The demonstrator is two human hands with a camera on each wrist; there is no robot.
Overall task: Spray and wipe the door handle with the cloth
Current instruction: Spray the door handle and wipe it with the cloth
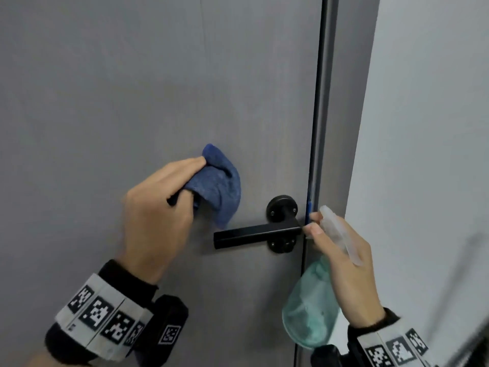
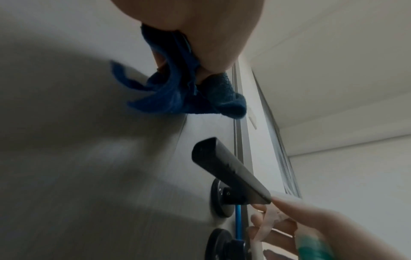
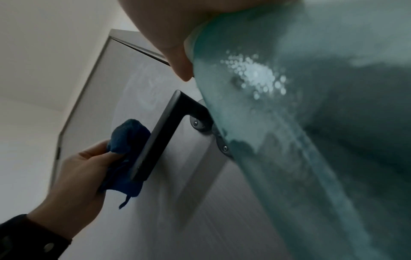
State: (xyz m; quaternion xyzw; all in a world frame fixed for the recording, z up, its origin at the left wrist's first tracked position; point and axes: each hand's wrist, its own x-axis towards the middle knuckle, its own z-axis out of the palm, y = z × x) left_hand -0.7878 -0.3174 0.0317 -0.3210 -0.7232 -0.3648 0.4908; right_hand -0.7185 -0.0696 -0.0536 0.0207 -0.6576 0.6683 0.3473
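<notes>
The grey door (image 1: 158,102) fills most of the head view, its closing edge running down the right beside a pale wall (image 1: 436,128). Low on the door near that edge sits the black door handle (image 1: 254,234), a straight bar with its long axis roughly level, its free end pointing left and its pivot end at a round black plate by the door edge. The spray bottle (image 1: 309,313), clear with green-blue liquid and a pale trigger head, hangs just right of the pivot end; the right hand (image 1: 341,260) is wrapped round its neck, fingers curled at the trigger, the fingertips close to the handle's right end. The left hand (image 1: 156,215) is clamped on a bunched blue cloth (image 1: 219,186), which sits up and to the left of the bar's free end, near it but seemingly not yet on it, though the right wrist view cannot settle whether it brushes the bar. The wiping move likely turns on this: the cloth hand needs to drop down and right onto the bar, then travel along its length. No brand or readable writing shows on the bottle; the wristbands carry only black-and-white square code patterns.
</notes>
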